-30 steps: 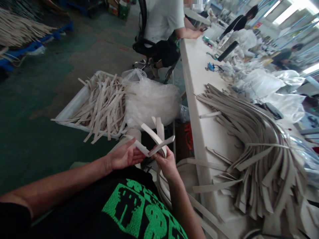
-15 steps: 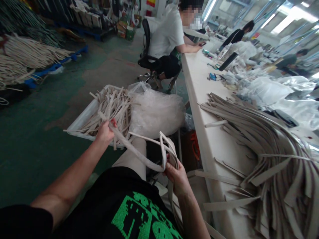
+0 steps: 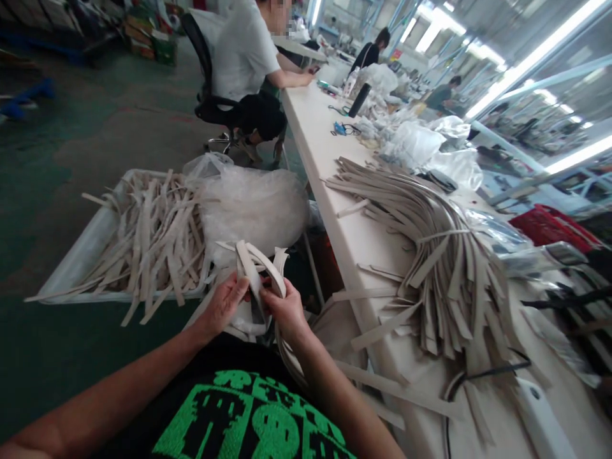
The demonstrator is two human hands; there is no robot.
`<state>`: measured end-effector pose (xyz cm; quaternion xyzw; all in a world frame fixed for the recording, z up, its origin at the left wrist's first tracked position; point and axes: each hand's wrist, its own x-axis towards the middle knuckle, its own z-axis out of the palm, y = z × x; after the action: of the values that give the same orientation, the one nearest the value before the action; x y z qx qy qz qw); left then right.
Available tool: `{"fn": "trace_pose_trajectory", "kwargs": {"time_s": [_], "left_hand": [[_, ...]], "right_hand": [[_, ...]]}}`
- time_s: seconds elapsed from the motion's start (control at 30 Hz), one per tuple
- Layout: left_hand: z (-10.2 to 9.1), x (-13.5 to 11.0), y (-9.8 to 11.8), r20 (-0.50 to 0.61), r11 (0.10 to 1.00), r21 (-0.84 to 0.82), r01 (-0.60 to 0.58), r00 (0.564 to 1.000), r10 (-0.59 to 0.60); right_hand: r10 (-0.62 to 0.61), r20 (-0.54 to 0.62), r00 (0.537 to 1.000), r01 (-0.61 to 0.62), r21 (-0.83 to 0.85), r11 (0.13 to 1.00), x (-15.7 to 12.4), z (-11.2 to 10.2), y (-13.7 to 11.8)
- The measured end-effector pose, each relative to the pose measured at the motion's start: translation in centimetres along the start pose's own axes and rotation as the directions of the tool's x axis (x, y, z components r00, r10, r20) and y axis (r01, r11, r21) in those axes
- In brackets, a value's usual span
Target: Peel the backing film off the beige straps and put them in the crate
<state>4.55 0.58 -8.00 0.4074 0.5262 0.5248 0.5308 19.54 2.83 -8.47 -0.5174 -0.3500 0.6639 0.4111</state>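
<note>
Over my lap, my left hand (image 3: 228,303) pinches a beige fabric strip (image 3: 247,264) between thumb and fingers. Close beside it, my right hand (image 3: 285,306) is closed on looped strips of the same kind, whose ends stick up past the fingers and trail down by the wrist. Left of my hands stands a white plastic tub (image 3: 79,268) heaped with loose beige strips (image 3: 153,239). A thick bundle of long strips (image 3: 430,255) lies on the table to the right, tied round with one strip.
A clear plastic bag (image 3: 258,204) bulges beside the tub. The long table (image 3: 315,153) runs away on my right, with plastic wrapping (image 3: 415,143) and a black cylinder (image 3: 359,100) on it. A person in a white shirt (image 3: 243,51) sits on an office chair (image 3: 203,70) ahead.
My left hand has come from over the tub to beside my right hand, bringing its strip end along. The view has swung to the right.
</note>
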Motion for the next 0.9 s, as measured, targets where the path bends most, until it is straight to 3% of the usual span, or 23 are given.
{"fn": "trace_pose_trajectory", "kwargs": {"time_s": [0.17, 0.27, 0.33, 0.43, 0.53, 0.7, 0.8, 0.9], "left_hand": [[-0.2, 0.8, 1.7, 0.059, 0.986, 0.162, -0.049, 0.997, 0.040], [-1.7, 1.7, 3.4, 0.214, 0.986, 0.156, -0.051, 0.977, 0.016], [-2.7, 2.3, 4.6, 0.375, 0.985, 0.173, -0.016, 0.926, -0.050], [-2.9, 2.6, 5.5, 0.588, 0.976, 0.212, 0.046, 0.792, -0.165], [-1.9, 2.3, 5.2, 0.694, 0.971, 0.231, 0.059, 0.689, -0.207], [-1.3, 1.2, 4.0, 0.693, 0.947, 0.318, -0.034, 0.691, -0.208], [-2.1, 0.5, 3.9, 0.685, 0.898, 0.433, -0.082, 0.677, -0.268], [-3.9, 0.0, 3.3, 0.652, 0.853, 0.507, -0.120, 0.701, -0.289]], "right_hand": [[-0.053, -0.021, 0.998, 0.052, -0.015, 0.999, 0.1, 0.2, 0.3], [-0.088, -0.031, 0.996, 0.088, 0.029, 0.996, -0.1, -0.3, -1.4], [-0.136, 0.020, 0.990, 0.135, 0.057, 0.989, -0.3, -0.7, -3.1], [-0.191, 0.124, 0.974, 0.188, 0.039, 0.981, -0.5, -0.9, -5.4], [-0.184, 0.190, 0.964, 0.193, -0.028, 0.981, -0.4, -0.5, -6.3], [-0.153, 0.089, 0.984, 0.159, -0.065, 0.985, -0.4, -0.2, -5.8], [-0.157, 0.005, 0.988, 0.157, -0.029, 0.987, -0.7, -0.5, -6.0], [-0.168, -0.051, 0.984, 0.168, -0.004, 0.986, -0.2, -1.4, -6.5]]}}
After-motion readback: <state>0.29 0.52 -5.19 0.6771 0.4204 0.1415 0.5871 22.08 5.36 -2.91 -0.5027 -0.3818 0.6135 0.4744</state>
